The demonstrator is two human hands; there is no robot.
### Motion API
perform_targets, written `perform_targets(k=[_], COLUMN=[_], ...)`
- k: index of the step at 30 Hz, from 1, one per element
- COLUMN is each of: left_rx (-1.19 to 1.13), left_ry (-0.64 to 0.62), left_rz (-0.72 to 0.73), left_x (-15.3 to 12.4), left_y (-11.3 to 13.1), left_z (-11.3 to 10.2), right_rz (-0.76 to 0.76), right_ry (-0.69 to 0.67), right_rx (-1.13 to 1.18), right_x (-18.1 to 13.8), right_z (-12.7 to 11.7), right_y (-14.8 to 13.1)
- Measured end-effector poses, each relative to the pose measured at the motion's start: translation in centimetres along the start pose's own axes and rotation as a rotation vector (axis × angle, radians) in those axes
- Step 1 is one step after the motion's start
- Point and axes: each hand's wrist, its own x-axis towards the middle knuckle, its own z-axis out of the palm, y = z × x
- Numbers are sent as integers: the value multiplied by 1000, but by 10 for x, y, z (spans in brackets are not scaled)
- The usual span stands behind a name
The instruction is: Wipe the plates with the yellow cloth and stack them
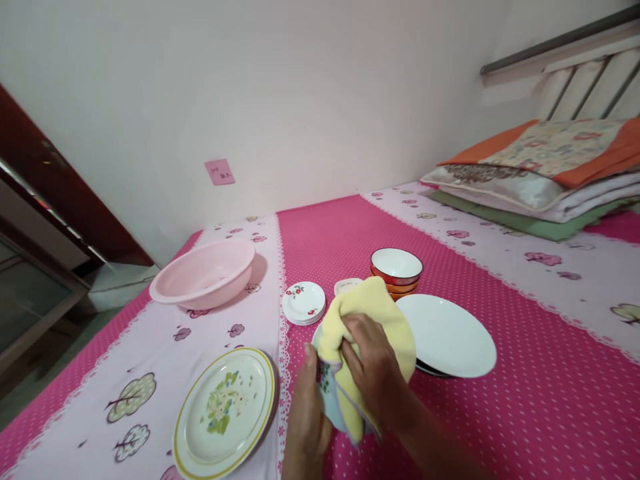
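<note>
My left hand point(306, 413) grips the near edge of a pale patterned plate point(327, 393), which is mostly covered. My right hand point(373, 363) presses a yellow cloth point(370, 310) onto that plate, fingers closed on the fabric. Both hands are over the pink dotted cover near the front middle. A white plate point(447, 333) lies just right of the cloth, on top of a darker plate whose rim peeks out beneath it.
A yellow-rimmed floral plate point(225, 413) lies front left. A stack of small flowered saucers point(303, 302) and stacked red-orange bowls point(397, 268) sit behind the cloth. A pink basin point(203, 273) stands far left. Folded bedding point(540, 177) lies at the back right.
</note>
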Motion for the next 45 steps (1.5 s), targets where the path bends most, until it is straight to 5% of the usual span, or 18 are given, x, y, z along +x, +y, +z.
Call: perform_targets(k=[6,14,19,25,31,37,45], left_rx=[-77,-123,-51,13,125,364,643], left_ry=[27,127,258,129,-60,-117,-41], left_rz=[20,262,321,138,122,117,9], left_x=[-2,0,-1,-5,-4,-10,-19], left_y=[14,35,32,22,16,21,46], left_z=[0,-13,-10,-3,-3,-13,-29], right_rz=[30,65,38,48,-156,-193,-74], right_ry=[-9,-434,-554,-273,-16,-40,-247], right_rx=[-171,-109,153,402,188,-62,22], right_x=[1,-13,-18,-18,-11,1,15], right_z=[2,10,10,16,14,6,-19], right_y=[17,8,-17,-36,-22,-4,-8])
